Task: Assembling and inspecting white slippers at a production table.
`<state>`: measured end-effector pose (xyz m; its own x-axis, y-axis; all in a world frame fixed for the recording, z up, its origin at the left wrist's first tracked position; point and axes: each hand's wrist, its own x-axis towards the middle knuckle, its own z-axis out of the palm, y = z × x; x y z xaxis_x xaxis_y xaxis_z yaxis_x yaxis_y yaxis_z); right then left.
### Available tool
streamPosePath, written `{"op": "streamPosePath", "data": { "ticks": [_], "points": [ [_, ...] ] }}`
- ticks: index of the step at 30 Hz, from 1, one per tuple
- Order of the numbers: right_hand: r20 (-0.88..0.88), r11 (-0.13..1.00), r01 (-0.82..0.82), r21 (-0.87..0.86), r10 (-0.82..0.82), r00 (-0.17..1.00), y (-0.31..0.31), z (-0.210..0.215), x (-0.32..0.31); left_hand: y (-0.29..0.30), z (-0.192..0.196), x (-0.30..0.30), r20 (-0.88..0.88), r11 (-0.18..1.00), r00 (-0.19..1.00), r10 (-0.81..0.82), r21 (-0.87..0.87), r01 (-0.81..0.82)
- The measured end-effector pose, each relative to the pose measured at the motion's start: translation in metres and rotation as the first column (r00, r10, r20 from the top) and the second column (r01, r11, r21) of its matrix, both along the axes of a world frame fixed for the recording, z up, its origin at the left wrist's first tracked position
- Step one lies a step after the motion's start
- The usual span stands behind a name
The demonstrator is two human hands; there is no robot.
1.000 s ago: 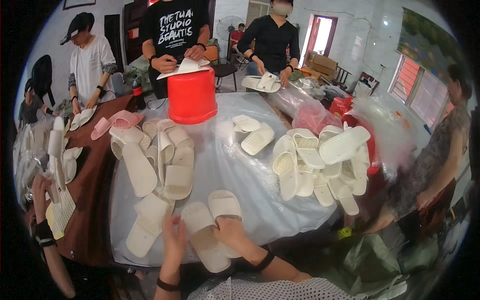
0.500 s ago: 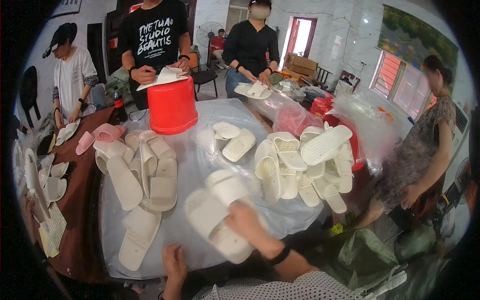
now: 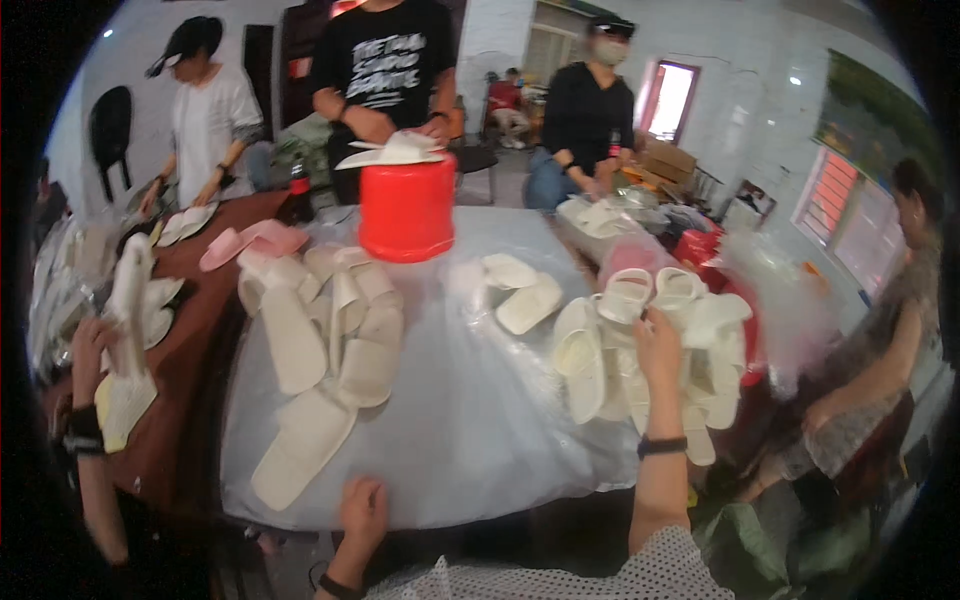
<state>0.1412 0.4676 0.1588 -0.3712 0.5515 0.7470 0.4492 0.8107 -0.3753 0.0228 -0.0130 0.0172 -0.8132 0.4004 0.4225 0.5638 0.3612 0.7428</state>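
A red bucket-shaped container (image 3: 406,215) stands at the far side of the grey-covered tabletop (image 3: 460,430), upper centre of the frame. A dark bottle (image 3: 300,190) stands to its left. Upper left: black chair (image 3: 112,145). Upper right: cardboard box (image 3: 668,160), bright doorway (image 3: 672,100), window (image 3: 845,205). Lower right: green sack (image 3: 740,540).

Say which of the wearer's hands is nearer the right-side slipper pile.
Right. Right hand is at the slipper pile; left hand is farther left, by the table edge.
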Motion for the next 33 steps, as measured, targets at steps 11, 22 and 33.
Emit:
{"op": "streamPosePath", "data": {
  "ticks": [11,22,33],
  "points": [
    [-0.291,0.575,-0.642,-0.507,0.587,0.755,-0.262,-0.018,0.008,0.012,0.001,-0.002,-0.139,0.998,0.989,-0.055,-0.021,0.053],
    [-0.888,-0.61,-0.789,0.074,0.32,-0.33,-0.356,0.09,0.064,0.001,0.011,-0.003,0.097,0.993,0.992,-0.077,0.094,0.068],
    [-0.835,-0.735,-0.67,0.099,0.305,-0.458,-0.354,0.082,0.053,-0.047,0.048,-0.129,-0.48,0.858,0.847,0.228,-0.313,-0.408]
  ]
}}
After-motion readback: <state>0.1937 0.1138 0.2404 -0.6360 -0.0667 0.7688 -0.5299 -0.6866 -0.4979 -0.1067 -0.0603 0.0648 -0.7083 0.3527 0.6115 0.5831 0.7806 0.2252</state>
